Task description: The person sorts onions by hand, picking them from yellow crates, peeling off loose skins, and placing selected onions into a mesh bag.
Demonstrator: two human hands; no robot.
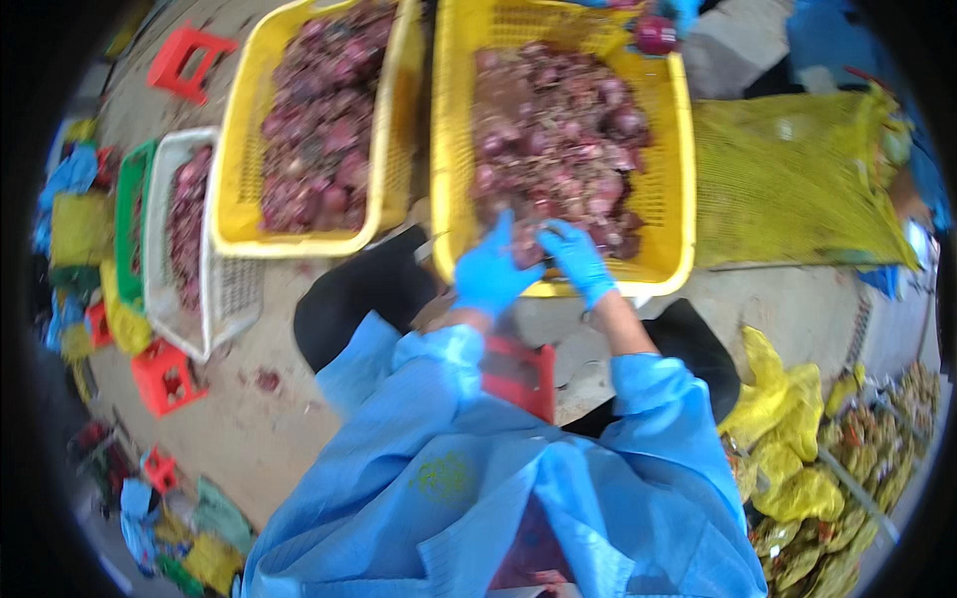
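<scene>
Both of my hands are in blue gloves at the near end of a yellow plastic crate [681, 189] heaped with red onions [558, 130] and loose skins. In my left hand [491, 271] is a red onion [525, 242], blurred and partly hidden by the fingers. My right hand [578, 261] is closed close beside that onion, just over the crate's near rim. Something small and dark shows at its fingertips, too unclear to name.
A second yellow crate [231, 169] of onions stands to the left, with white [204, 299] and green crates beyond. Red stools [164, 379] dot the floor. On the right lie a yellow mesh sack [788, 179] and filled net bags [847, 508]. Across the crate, another person's gloved hand [684, 12] is near an onion.
</scene>
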